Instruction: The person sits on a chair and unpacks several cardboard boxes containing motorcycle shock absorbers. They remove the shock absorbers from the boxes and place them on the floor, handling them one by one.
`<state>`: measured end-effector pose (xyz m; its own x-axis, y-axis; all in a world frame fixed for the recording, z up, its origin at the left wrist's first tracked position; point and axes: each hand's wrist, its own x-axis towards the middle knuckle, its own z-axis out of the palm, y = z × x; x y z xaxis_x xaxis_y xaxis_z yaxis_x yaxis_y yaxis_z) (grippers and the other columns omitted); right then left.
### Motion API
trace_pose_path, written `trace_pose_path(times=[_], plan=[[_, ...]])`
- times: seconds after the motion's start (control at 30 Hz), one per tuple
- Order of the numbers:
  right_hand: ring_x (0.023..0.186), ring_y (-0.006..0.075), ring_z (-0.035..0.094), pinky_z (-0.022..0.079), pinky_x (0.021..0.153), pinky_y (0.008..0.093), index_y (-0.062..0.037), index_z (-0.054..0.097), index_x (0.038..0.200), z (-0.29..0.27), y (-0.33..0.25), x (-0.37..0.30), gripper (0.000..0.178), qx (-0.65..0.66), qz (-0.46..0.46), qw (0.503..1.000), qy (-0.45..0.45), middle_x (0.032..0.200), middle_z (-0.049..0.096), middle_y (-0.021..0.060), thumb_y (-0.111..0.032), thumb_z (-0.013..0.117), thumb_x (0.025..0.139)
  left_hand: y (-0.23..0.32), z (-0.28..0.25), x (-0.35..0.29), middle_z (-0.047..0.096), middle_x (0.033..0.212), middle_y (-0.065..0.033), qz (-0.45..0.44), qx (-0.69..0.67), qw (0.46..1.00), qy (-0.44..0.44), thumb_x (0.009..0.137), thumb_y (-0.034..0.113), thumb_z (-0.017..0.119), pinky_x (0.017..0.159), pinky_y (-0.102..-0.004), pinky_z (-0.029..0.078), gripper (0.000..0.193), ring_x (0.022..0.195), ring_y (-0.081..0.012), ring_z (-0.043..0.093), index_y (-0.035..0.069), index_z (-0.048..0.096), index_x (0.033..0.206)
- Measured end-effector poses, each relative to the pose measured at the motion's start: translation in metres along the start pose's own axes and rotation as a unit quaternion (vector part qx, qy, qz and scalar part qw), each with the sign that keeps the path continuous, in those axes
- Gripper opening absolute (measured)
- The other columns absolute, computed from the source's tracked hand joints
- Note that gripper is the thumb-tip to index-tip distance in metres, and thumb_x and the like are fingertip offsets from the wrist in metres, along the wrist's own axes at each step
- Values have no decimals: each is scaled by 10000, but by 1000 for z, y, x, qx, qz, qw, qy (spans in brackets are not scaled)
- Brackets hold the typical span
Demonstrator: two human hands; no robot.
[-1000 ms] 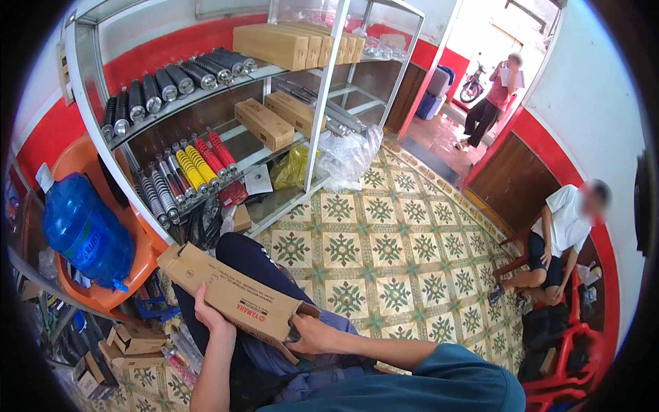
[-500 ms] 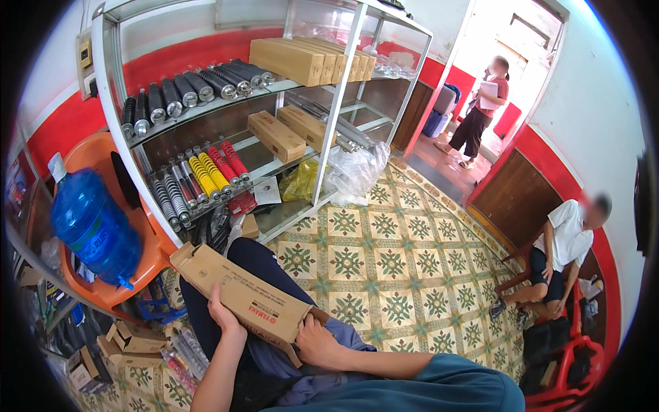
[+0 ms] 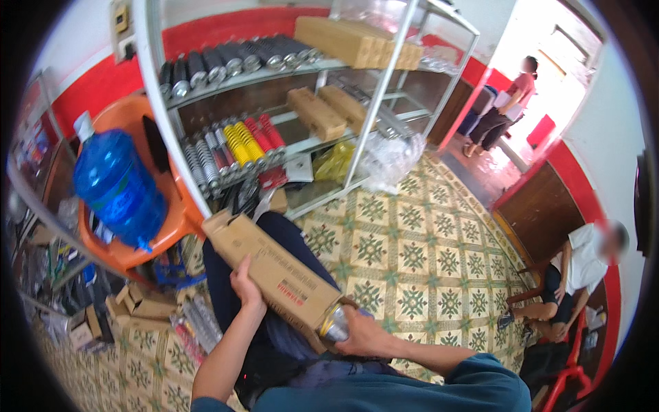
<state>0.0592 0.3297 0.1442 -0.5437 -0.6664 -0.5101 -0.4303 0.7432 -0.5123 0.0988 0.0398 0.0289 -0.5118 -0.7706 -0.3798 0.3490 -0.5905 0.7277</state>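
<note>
One box [image 3: 274,264], long and brown, lies aslant over the person's legs [image 3: 292,237] in the head view, its open end toward the right hand. The left hand [image 3: 246,283] holds its near side about midway along, thumb up against the cardboard; the other fingers are mostly hidden, so how far they curl cannot be told. The right hand [image 3: 358,334] is closed around a silver part [image 3: 334,325] at the open end; the rest of that part is out of sight.

To the left, a blue jug [image 3: 118,185] sits on an orange chair [image 3: 184,221]. Below are opened cartons [image 3: 147,305] and clear-wrapped parts [image 3: 200,324] on the tiled floor [image 3: 412,257]. Beyond the knees, a rack [image 3: 384,96] bears black shocks [image 3: 233,59] above and silver, yellow and red springs [image 3: 244,143] lower down. On the right, one person [image 3: 582,264] sits by the wall; another [image 3: 513,106] stands at the doorway.
</note>
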Motion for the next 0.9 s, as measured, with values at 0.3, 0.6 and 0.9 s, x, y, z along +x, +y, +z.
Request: trace_pose_path(times=[0.3,0.6,0.9], plan=[[1058,497,689,563,941,496,68,436,1437,-17,3,-20,878,13,9,999,42,1132,689,344,-271,817,723,-1,12,-7,621,1258,-212,0,74,996,40,838,404,802,986,-397,532,774,1114,-295,667,-80,463,1337],[1017,511,695,566,899,491,128,394,1432,-24,0,-41,869,48,5,998,46,1083,679,366,-187,798,729,3,14,12,724,1171,-165,-13,66,997,-31,930,350,668,924,-380,577,512,1039,-266,722,-45,658,1256],[1093,486,685,549,965,464,136,379,1469,-32,5,-59,899,57,24,997,45,1184,661,361,-144,810,731,17,30,36,710,1187,-171,-32,42,998,-31,923,346,693,935,-401,572,551,1055,-289,710,-60,623,1289]])
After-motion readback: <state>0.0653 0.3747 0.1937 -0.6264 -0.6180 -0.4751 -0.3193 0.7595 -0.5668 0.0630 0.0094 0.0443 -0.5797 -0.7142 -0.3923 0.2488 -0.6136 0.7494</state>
